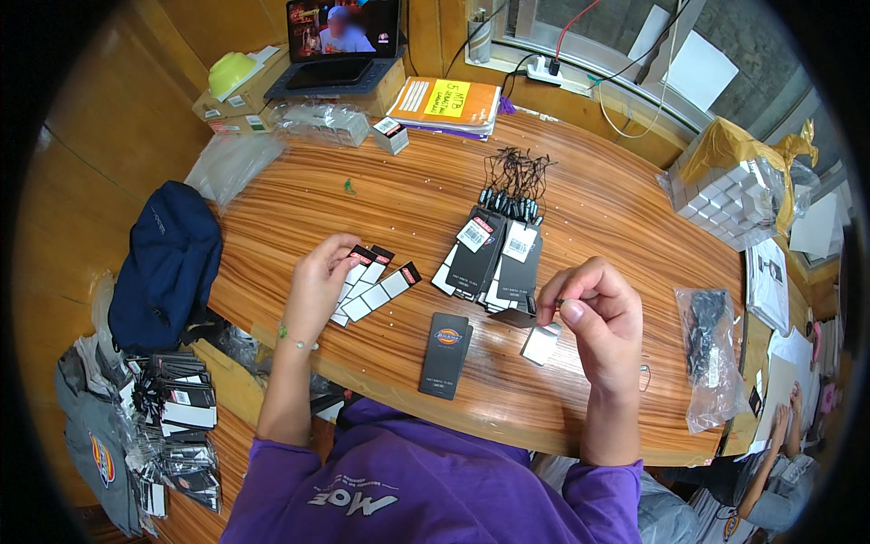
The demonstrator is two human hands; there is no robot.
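My left hand [313,283] is at a small fan of white paneled tags [381,292] with black and red tops, its fingertips closed on the edge of one. My right hand [598,313] has its thumb and index finger pinched together. A black hang tag [514,317], seen nearly edge-on, extends from those fingers, and a small dark bit shows at the pinch. Below it lies a small white tag [541,344]. Between my hands one black hang tag [446,355] with an orange emblem rests flat. Beyond it is a pile of black hang tags [476,263] with bunched black strings.
A wrapped stack of small white boxes [725,195] stands far right, with a clear bag of black strings [711,358] nearer. Orange notebooks [449,102], a propped screen [344,36] and a small label roll [391,136] sit at the back. Finished-looking tag bundles [186,408] lie lower left.
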